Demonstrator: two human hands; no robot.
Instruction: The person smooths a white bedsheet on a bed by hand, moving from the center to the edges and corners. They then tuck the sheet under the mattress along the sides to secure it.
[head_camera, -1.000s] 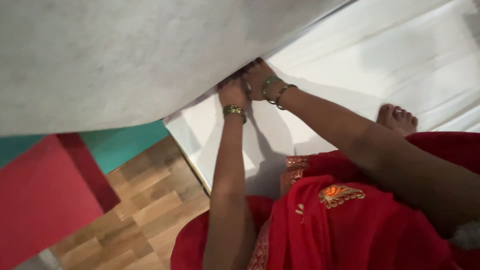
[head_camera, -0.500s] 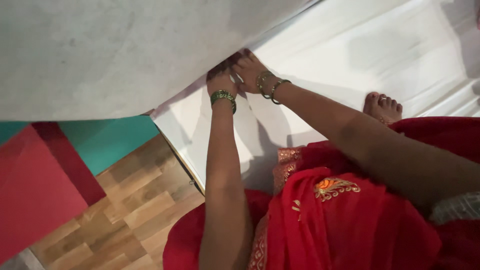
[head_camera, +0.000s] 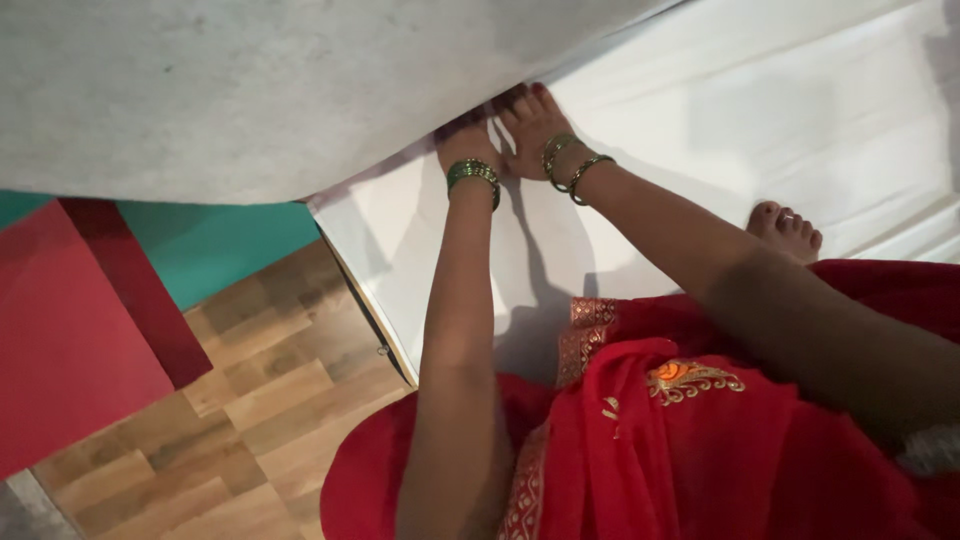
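Both hands, left hand (head_camera: 468, 150) and right hand (head_camera: 530, 125), grip the raised grey mattress (head_camera: 250, 90) edge at 12 o'clock, fingers curled beneath; the white sheet (head_camera: 700, 120) below lies exposed, its tucking unfinished.

I cannot see the fingertips of my left hand (head_camera: 468, 150): they run under the edge of the lifted grey sheet (head_camera: 250, 90), and the right hand (head_camera: 530, 125) loses its fingertips there too. The sheet is cut off by the top and left edges. My right upper arm leaves the frame at right. The foot (head_camera: 785, 230) shows only toes; red cloth (head_camera: 700, 440) covers the rest.
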